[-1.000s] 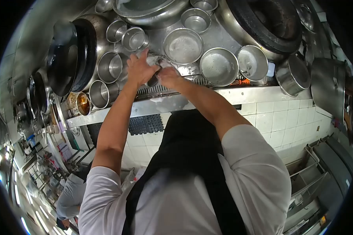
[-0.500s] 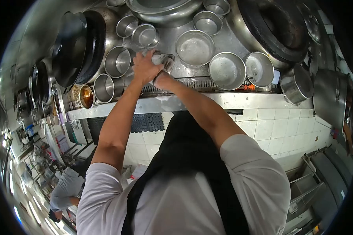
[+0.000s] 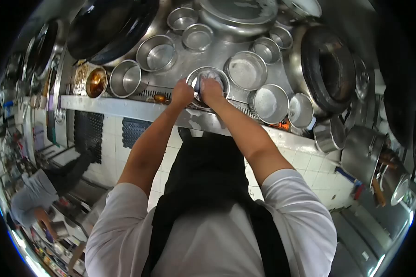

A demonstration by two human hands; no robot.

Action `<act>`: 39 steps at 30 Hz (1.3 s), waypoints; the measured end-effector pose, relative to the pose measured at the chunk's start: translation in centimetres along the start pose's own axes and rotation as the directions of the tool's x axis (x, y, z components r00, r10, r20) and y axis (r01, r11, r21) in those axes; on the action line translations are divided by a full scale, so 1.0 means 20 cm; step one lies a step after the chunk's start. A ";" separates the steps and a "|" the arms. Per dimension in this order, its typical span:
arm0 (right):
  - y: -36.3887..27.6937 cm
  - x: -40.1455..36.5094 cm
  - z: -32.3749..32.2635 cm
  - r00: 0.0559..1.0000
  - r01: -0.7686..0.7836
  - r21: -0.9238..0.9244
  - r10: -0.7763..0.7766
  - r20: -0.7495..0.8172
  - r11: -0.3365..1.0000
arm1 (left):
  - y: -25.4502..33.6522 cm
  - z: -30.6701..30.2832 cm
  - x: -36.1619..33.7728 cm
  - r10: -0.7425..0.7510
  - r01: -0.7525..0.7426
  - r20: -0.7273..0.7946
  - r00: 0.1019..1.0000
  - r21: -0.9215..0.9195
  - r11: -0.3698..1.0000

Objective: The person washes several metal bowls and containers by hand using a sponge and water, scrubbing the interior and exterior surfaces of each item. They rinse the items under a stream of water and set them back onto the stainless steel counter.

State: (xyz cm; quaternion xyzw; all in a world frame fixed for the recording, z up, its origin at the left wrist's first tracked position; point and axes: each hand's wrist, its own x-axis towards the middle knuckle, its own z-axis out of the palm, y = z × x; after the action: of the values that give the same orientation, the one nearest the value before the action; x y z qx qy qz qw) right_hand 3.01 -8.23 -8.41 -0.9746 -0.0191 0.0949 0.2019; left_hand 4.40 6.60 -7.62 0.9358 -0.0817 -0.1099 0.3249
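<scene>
A round steel pot (image 3: 226, 84) stands at the front of the steel counter, its opening facing up towards me. My left hand (image 3: 183, 94) is closed on the pot's left rim. Inside the pot, my right hand (image 3: 211, 89) is closed and reaches down; whitish suds or material and a dark patch show around its fingers, and what it holds is hidden. A steel pot with whitish residue (image 3: 247, 71) stands just to the right, and another wide steel pot (image 3: 156, 53) is behind on the left.
Several more steel pots stand around. A pot of brown liquid (image 3: 97, 83) is at the left; a small brown-orange item (image 3: 160, 98) lies by the drain grate. Large black woks (image 3: 101, 27) lean at the back left. Another person (image 3: 34, 196) bends over at the lower left.
The pot between my hands has turned from tilted to opening upwards. My left hand has moved onto its rim and my right hand into it. My view has shifted.
</scene>
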 end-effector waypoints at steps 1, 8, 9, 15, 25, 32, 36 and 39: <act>-0.02 0.02 -0.01 0.992 0.100 -0.017 -0.098 0.077 0.995 | 0.01 0.00 0.02 -0.038 0.037 -0.038 0.999 -0.024 0.999; 0.02 -0.05 -0.14 0.945 0.100 -0.073 -0.072 0.319 0.992 | -0.01 0.02 -0.06 0.008 -0.012 -0.116 0.993 -0.034 0.999; 0.04 -0.03 -0.09 0.958 0.150 -0.055 -0.131 0.254 0.987 | -0.10 0.10 -0.05 0.057 -0.057 -0.117 0.991 0.004 0.998; 0.02 -0.04 0.01 0.798 0.282 0.203 -0.347 0.494 0.938 | -0.02 0.08 -0.07 -0.089 0.079 -0.078 0.993 -0.128 0.989; -0.06 -0.48 -0.47 0.865 0.464 -0.064 -0.436 0.248 0.884 | 0.12 -0.05 -0.11 -0.053 0.037 -0.127 0.990 -0.127 0.991; 0.04 -0.67 -0.97 0.953 0.292 0.066 -0.285 -0.104 0.954 | 0.52 -0.23 -0.09 0.285 -0.273 -0.079 0.955 -0.608 0.746; 0.43 -0.62 -1.13 0.949 0.122 0.099 -0.087 -0.302 0.988 | 0.68 -0.37 -0.22 0.180 -0.116 0.085 0.980 -0.491 0.863; 0.66 -0.59 -1.26 0.944 0.002 -0.071 -0.026 -0.329 0.997 | 0.43 -0.31 -0.22 0.165 -0.170 -0.054 0.985 -0.126 0.977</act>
State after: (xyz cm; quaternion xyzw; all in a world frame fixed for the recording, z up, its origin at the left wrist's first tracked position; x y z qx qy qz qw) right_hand -3.82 -31.07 11.12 -0.9831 0.0045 -0.0714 0.1687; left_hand 1.02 4.53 3.25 0.9046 -0.1459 -0.0668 0.3949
